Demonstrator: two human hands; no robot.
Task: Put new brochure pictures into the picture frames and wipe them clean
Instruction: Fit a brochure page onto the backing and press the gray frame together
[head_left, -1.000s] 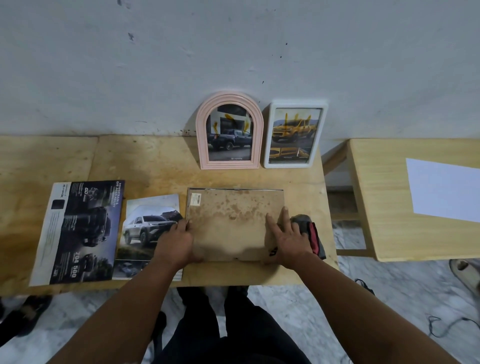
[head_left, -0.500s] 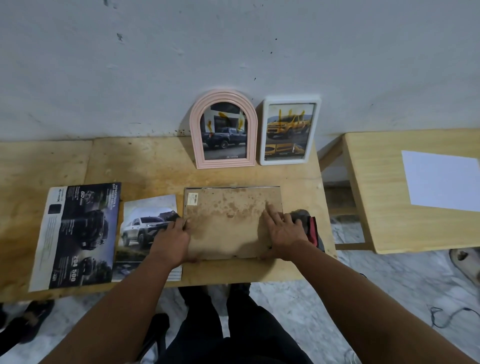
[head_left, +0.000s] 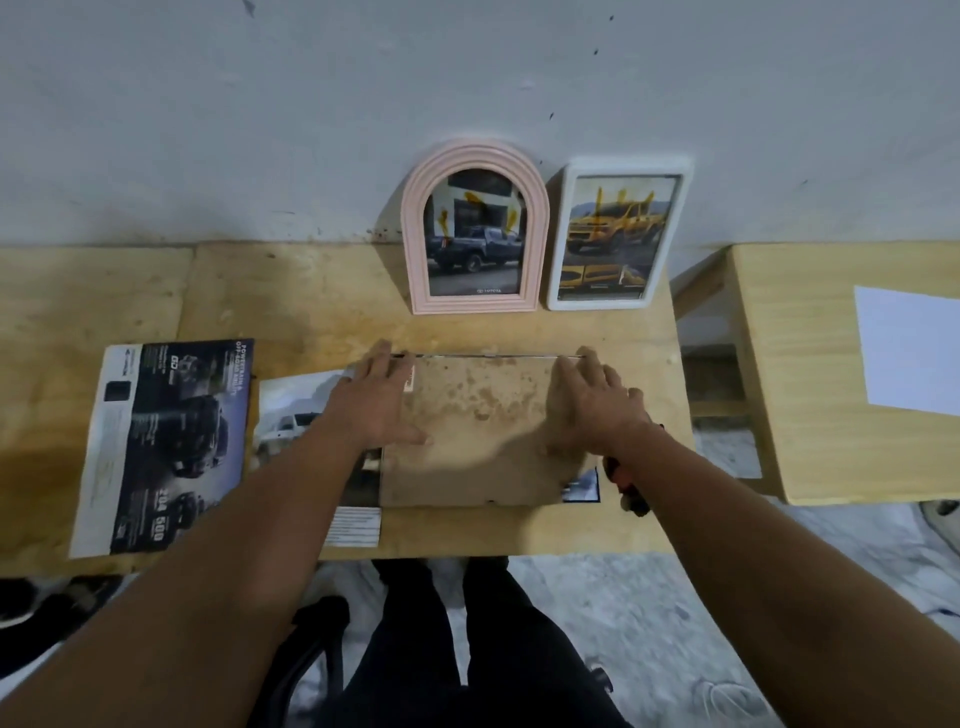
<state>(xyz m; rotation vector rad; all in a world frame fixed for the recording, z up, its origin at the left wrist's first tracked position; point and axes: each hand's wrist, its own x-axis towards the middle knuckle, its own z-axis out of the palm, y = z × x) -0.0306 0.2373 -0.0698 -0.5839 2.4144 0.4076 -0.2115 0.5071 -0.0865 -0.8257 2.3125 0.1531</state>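
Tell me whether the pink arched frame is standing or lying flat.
Standing. The pink arched frame rests on its bottom edge on the table, leaning back against the wall, picture facing out.

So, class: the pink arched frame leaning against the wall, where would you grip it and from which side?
Probably by its two straight side rails, low down, one hand from each side. The pink arched frame leans upright on the wall with its flat base on the table. The white frame stands close on its right, so that hand has little room.
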